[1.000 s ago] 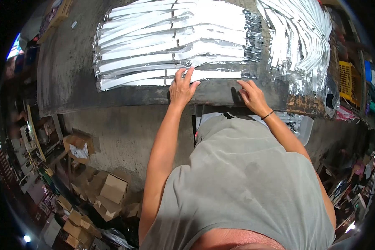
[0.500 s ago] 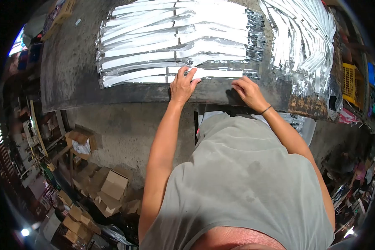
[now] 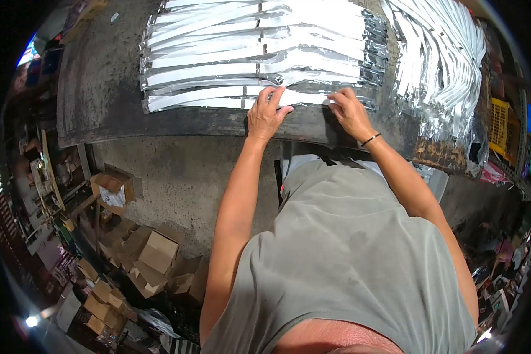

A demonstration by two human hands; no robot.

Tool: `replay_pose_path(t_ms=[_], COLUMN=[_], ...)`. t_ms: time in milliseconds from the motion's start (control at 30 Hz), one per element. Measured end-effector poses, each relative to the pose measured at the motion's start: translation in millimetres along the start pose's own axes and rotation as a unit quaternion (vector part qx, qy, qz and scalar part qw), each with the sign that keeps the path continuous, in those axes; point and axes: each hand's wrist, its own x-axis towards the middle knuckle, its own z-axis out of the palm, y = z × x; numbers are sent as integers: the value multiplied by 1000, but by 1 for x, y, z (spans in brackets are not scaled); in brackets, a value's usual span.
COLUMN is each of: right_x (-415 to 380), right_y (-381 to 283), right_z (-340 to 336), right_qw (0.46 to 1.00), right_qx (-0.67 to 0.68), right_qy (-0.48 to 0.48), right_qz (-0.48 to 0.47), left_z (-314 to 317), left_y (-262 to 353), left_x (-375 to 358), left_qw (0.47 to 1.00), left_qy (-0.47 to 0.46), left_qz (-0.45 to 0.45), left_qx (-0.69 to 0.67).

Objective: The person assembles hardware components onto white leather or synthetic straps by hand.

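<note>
White flat strips in clear plastic sleeves (image 3: 203,59) lie in overlapping rows across the dark worktable (image 3: 212,127). On the nearest sleeved strip (image 3: 189,99), my left hand (image 3: 267,115) rests its fingertips, with the thumb held apart. My right hand (image 3: 351,117) is at the right part of the same strip, its fingers curled in and pinched at the strip's edge. What lies under those fingertips is partly hidden. Dark ends (image 3: 374,44) of the sleeves show along the right side of the rows.
A heap of more white strips (image 3: 448,65) lies at the table's right end, beside a worn brown edge (image 3: 445,152). A yellow crate (image 3: 498,127) stands further right. Below left are cardboard boxes (image 3: 159,252) on the floor.
My right hand has moved up from the table edge onto the nearest strip. My left hand stays by the strip's middle. The whole view has shifted slightly.
</note>
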Motion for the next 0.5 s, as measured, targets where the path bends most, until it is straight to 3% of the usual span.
replay_pose_path(t_ms=[167, 400, 500], right_x=[-16, -42, -50], right_y=[19, 42, 42], right_z=[-17, -33, -35], right_qw=[990, 989, 992], right_qx=[-99, -99, -62], right_qy=[75, 6, 29], right_qz=[64, 105, 107], left_z=[-9, -5, -6], left_y=[3, 3, 9], left_x=[1, 0, 1], left_qw=[999, 996, 995], left_qy=[-2, -13, -17], left_qz=[-1, -20, -30], left_qx=[-41, -82, -95])
